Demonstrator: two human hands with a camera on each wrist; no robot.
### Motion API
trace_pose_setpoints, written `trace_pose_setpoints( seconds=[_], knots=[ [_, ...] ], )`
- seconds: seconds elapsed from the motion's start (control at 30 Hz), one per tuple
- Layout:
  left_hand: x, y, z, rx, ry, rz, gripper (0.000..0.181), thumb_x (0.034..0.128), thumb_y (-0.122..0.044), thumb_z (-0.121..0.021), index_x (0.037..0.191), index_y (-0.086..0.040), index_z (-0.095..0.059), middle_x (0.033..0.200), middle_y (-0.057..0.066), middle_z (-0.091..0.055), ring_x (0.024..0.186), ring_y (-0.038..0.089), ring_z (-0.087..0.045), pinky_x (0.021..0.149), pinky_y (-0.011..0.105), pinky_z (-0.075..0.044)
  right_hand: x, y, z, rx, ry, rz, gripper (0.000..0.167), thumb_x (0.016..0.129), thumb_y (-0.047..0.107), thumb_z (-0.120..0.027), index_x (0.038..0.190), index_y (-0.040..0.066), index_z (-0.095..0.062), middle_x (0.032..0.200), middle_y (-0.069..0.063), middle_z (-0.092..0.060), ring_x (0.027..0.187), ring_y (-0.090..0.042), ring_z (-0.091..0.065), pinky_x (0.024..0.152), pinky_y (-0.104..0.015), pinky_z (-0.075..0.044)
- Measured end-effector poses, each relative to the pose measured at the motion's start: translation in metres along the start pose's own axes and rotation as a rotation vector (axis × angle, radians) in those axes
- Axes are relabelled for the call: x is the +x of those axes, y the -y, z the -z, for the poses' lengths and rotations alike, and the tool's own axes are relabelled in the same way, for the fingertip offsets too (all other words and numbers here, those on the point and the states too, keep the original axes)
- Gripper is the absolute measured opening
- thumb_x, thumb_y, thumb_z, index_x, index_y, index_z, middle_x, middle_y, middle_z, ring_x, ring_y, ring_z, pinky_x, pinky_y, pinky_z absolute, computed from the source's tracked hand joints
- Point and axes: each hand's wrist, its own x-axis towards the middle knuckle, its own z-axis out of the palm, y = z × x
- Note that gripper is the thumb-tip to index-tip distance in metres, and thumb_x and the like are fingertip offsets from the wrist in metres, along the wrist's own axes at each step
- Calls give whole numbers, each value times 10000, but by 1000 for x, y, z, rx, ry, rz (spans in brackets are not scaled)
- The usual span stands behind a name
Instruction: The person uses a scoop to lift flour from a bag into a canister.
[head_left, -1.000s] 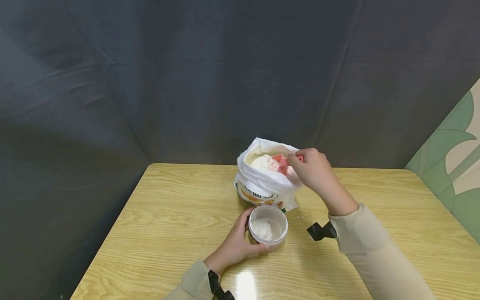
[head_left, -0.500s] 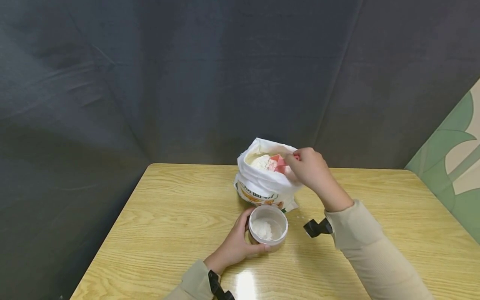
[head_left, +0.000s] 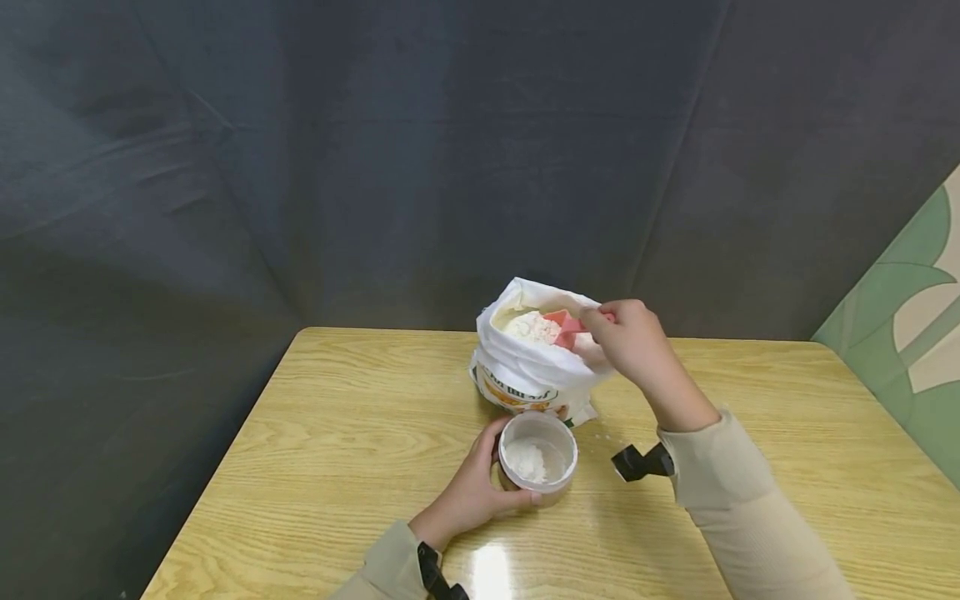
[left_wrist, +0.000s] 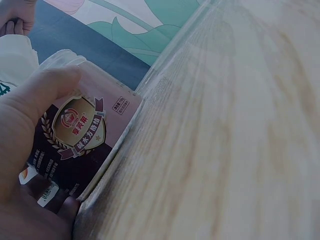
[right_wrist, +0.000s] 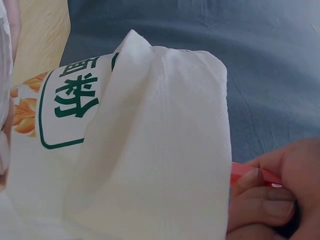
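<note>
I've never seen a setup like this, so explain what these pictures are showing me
There's no machine: a person is working bare-handed. The wide picture comes from a head-worn camera; the two close-ups come from cameras on the left wrist, then the right. On the pale wooden table stands an open white soft bag with green lettering, white powder inside. The right hand holds a pink plastic scoop in the bag's mouth. The left hand holds a round translucent plastic tub with a little white powder in it.

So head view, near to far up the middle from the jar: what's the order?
Round, open plastic jar with translucent walls → white printed bag with folded-down top → dark blue-grey cloth backdrop.
</note>
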Motion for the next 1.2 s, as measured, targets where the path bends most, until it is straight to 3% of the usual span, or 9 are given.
trace_pose_setpoints(
  seconds=[0.13, 0.37, 0.67, 0.9, 1.2],
  knots=[
    [0, 1, -1, 0, -1, -12, 1012, 721, -202, -935, 1529, -252, -327, 1506, -9, -408, 1373, 196, -416, 1136, 375, -353, -1, -1, 1, 30, -12, -8, 456, 1004, 275, -468, 574, 131, -431, 530, 38, -309, 502, -166, -313, 486, -306, -301],
    [0, 1, -1, -10, 1, -38, 1004, 724, -205, -932, 1530, -232, -334, 1500, 18, -424, 1375, 204, -423, 1146, 359, -349, -3, -2, 1, 65, 2, -52, 443, 1028, 288, -465, 686, 21, -553, 588, -3, -374, 585, -193, -393, 527, -311, -356],
    [0, 2, -1, -10, -3, -34, 1006, 721, -214, -935, 1529, -240, -336, 1500, 23, -423, 1375, 204, -421, 1145, 360, -349, -3, -5, 4, 165, -9, -81, 433, 1024, 290, -478, 777, -40, -610, 556, 28, -422, 546, -165, -430, 502, -281, -359],
    [1, 3, -1, -22, 0, -31, 1003, 725, -213, -933, 1529, -256, -334, 1502, 8, -413, 1381, 191, -412, 1156, 367, -336, -2, -10, 5, 284, -17, -66, 452, 1028, 274, -510, 638, 45, -530, 499, 53, -376, 468, -126, -362, 472, -290, -316],
    [1, 3, -1, -22, 5, -22, 1004, 731, -217, -931, 1532, -266, -326, 1504, -12, -409, 1380, 187, -412, 1153, 381, -337, -3, -13, 7, 363, -22, -71, 451, 1041, 276, -508, 633, 82, -520, 525, 35, -384, 464, -136, -366, 462, -281, -328]
  ],
)
